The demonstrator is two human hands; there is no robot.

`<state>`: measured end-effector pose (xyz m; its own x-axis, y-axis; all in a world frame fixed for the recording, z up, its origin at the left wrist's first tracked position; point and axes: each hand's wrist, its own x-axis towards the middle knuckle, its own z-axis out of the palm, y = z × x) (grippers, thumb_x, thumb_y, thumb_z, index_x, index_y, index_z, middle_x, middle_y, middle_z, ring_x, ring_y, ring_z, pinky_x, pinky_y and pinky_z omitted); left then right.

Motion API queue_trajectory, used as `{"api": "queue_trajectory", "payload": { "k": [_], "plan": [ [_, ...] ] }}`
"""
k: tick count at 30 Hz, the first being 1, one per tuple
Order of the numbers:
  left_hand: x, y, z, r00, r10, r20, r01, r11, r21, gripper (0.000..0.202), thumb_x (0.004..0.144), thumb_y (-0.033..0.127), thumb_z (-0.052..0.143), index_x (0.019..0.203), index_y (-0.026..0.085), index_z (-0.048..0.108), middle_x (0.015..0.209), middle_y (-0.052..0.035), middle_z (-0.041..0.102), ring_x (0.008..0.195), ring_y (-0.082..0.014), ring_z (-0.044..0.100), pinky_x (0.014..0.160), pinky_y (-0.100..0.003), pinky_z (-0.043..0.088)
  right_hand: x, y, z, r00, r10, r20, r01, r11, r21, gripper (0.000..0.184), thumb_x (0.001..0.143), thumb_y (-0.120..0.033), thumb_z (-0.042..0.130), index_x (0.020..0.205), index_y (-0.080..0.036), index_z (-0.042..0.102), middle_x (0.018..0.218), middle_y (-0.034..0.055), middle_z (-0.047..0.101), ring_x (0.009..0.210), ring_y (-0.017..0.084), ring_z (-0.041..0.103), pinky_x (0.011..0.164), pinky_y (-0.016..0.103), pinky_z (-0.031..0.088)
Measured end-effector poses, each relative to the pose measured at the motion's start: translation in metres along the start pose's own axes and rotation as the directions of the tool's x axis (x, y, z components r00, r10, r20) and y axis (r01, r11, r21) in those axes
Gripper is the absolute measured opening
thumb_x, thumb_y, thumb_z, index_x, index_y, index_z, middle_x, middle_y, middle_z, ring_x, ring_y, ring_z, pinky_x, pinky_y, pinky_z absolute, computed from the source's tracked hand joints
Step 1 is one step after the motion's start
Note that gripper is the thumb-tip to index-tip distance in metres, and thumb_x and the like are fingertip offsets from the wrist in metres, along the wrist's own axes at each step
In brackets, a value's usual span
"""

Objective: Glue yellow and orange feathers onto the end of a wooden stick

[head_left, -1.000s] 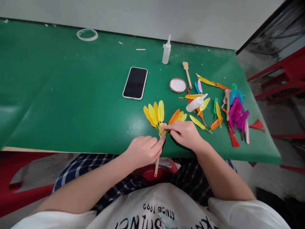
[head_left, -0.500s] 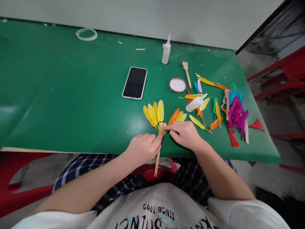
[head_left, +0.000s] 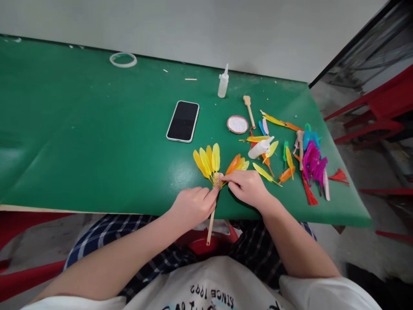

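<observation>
A feather fan with a thin wooden handle [head_left: 211,226] lies at the table's near edge, its handle sticking out past it. Yellow feathers [head_left: 208,160] spread from the left of its head, and orange and yellow feathers [head_left: 237,163] from the right. My left hand [head_left: 193,206] is closed on the fan just below the head, thumb and fingertips at the quill ends. My right hand [head_left: 247,186] has its fingers curled, with the index finger pressing on the head from the right. The quills under the fingertips are partly hidden.
On the green table [head_left: 97,129] are a phone [head_left: 183,121], an upright glue bottle [head_left: 223,82], a lying bottle [head_left: 259,148], a round white-filled dish [head_left: 238,124] and a wooden stick [head_left: 249,111]. Loose feathers [head_left: 312,157] and red tassels lie right. A tape ring [head_left: 123,60] lies near the wall.
The whole view has shifted slightly, so the table sits a little lower and the items at right sit further left. Both hands keep nearly the same hold on the fan.
</observation>
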<state>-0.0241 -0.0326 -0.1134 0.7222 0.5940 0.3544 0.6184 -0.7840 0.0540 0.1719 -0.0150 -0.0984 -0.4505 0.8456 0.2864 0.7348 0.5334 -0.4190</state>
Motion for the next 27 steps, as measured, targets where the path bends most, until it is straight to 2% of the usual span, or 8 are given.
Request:
{"api": "queue_trajectory", "payload": {
  "k": [3, 6, 8, 10, 13, 16, 20, 27],
  "plan": [
    [0.001, 0.000, -0.001, 1.000, 0.002, -0.010, -0.002, 1.000, 0.002, 0.029, 0.082, 0.019, 0.046, 0.108, 0.011, 0.056, 0.055, 0.0016, 0.052, 0.049, -0.0129, 0.052, 0.043, -0.026, 0.039, 0.006, 0.001, -0.009, 0.980, 0.108, -0.167, -0.101, 0.994, 0.046, 0.028, 0.077, -0.013, 0.042, 0.080, -0.023, 0.069, 0.076, 0.0005, 0.069, 0.066, 0.013, 0.063, 0.062, 0.023, 0.047],
    [0.002, 0.000, -0.003, 1.000, 0.010, -0.029, -0.009, 1.000, 0.006, 0.028, 0.081, 0.017, 0.047, 0.106, 0.010, 0.057, 0.054, 0.0019, 0.052, 0.048, -0.0131, 0.052, 0.041, -0.026, 0.038, 0.006, 0.010, -0.021, 0.875, 0.299, -0.381, -0.274, 0.954, 0.118, 0.027, 0.077, -0.014, 0.043, 0.079, -0.022, 0.068, 0.073, 0.0009, 0.068, 0.056, 0.012, 0.059, 0.055, 0.023, 0.046],
    [0.003, 0.001, -0.004, 0.999, 0.007, -0.048, -0.007, 1.000, 0.010, 0.026, 0.080, 0.016, 0.047, 0.103, 0.010, 0.058, 0.054, 0.0019, 0.052, 0.047, -0.0129, 0.052, 0.041, -0.026, 0.037, -0.001, 0.018, -0.024, 0.800, 0.441, -0.407, -0.398, 0.897, 0.191, 0.023, 0.078, -0.018, 0.045, 0.085, -0.020, 0.067, 0.066, 0.0006, 0.065, 0.048, 0.010, 0.053, 0.052, 0.024, 0.045],
    [0.004, 0.003, -0.005, 0.998, -0.002, -0.060, 0.003, 1.000, 0.012, 0.026, 0.080, 0.016, 0.047, 0.102, 0.010, 0.059, 0.054, 0.0015, 0.053, 0.048, -0.0129, 0.052, 0.041, -0.026, 0.037, -0.013, 0.024, -0.022, 0.758, 0.563, -0.330, -0.502, 0.826, 0.257, 0.021, 0.080, -0.023, 0.048, 0.093, -0.020, 0.064, 0.058, -0.0012, 0.060, 0.045, 0.011, 0.051, 0.051, 0.024, 0.044],
    [0.006, 0.008, -0.006, 0.998, -0.027, -0.052, 0.028, 1.000, 0.007, 0.028, 0.082, 0.018, 0.046, 0.105, 0.009, 0.058, 0.056, 0.0007, 0.054, 0.049, -0.0131, 0.053, 0.042, -0.026, 0.037, -0.033, 0.016, -0.008, 0.759, 0.637, -0.136, -0.573, 0.752, 0.326, 0.026, 0.079, -0.031, 0.052, 0.102, -0.019, 0.058, 0.062, -0.0014, 0.061, 0.052, 0.011, 0.054, 0.054, 0.024, 0.044],
    [0.008, 0.015, -0.007, 0.998, -0.063, -0.031, 0.063, 0.998, -0.002, 0.028, 0.083, 0.020, 0.044, 0.105, 0.009, 0.058, 0.057, 0.0003, 0.056, 0.050, -0.0137, 0.055, 0.043, -0.026, 0.038, -0.039, -0.007, 0.006, 0.778, 0.627, -0.044, -0.573, 0.736, 0.359, 0.022, 0.081, -0.033, 0.050, 0.094, -0.019, 0.059, 0.080, 0.0021, 0.064, 0.062, 0.011, 0.056, 0.055, 0.023, 0.044],
    [0.011, 0.023, -0.009, 0.993, -0.120, -0.003, 0.120, 0.993, -0.020, 0.031, 0.085, 0.023, 0.042, 0.108, 0.009, 0.057, 0.060, -0.0010, 0.059, 0.052, -0.0149, 0.057, 0.046, -0.027, 0.040, -0.028, -0.029, 0.011, 0.805, 0.591, -0.058, -0.532, 0.761, 0.372, 0.017, 0.079, -0.029, 0.050, 0.086, -0.019, 0.062, 0.081, 0.0020, 0.064, 0.067, 0.012, 0.056, 0.053, 0.021, 0.041],
    [0.017, 0.025, -0.008, 0.981, -0.188, 0.054, 0.189, 0.982, -0.021, 0.033, 0.088, 0.026, 0.038, 0.109, 0.011, 0.057, 0.067, -0.0033, 0.064, 0.055, -0.0172, 0.059, 0.046, -0.028, 0.038, -0.008, -0.037, 0.002, 0.842, 0.534, -0.074, -0.490, 0.816, 0.308, 0.016, 0.079, -0.027, 0.048, 0.082, -0.019, 0.062, 0.081, 0.0035, 0.065, 0.070, 0.014, 0.057, 0.063, 0.026, 0.044]
  ]
}}
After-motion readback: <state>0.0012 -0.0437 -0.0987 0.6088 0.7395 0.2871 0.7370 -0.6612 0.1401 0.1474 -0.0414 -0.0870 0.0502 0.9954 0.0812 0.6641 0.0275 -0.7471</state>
